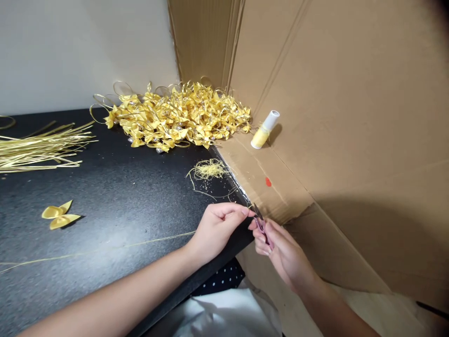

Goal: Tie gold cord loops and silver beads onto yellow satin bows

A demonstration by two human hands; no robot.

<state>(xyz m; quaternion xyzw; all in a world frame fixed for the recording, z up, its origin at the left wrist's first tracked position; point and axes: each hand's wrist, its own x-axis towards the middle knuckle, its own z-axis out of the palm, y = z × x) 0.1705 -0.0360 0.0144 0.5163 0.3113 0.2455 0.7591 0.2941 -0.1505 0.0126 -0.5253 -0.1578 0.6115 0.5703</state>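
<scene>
My left hand [222, 227] is closed in a pinch near the table's right edge, on a thin yellow thread [150, 242] that trails left across the black table. Just right of it, my right hand [282, 248] grips a small pair of thread snips [264, 230] with pink handles. Their dark blades point up beside my left fingertips; whether they touch the thread I cannot tell. Beyond my hands lies a tangle of yellow thread scraps [210, 169]. A pair of gold ribbon petals [59, 215] rests on the table at the left.
At the back is a heap of gold ribbon flowers [182, 117] with wire loops. Gold wire strips [38, 147] lie at the left. A spool of yellow thread [264, 132] stands tilted on the cardboard [351, 117], which rises along the right side.
</scene>
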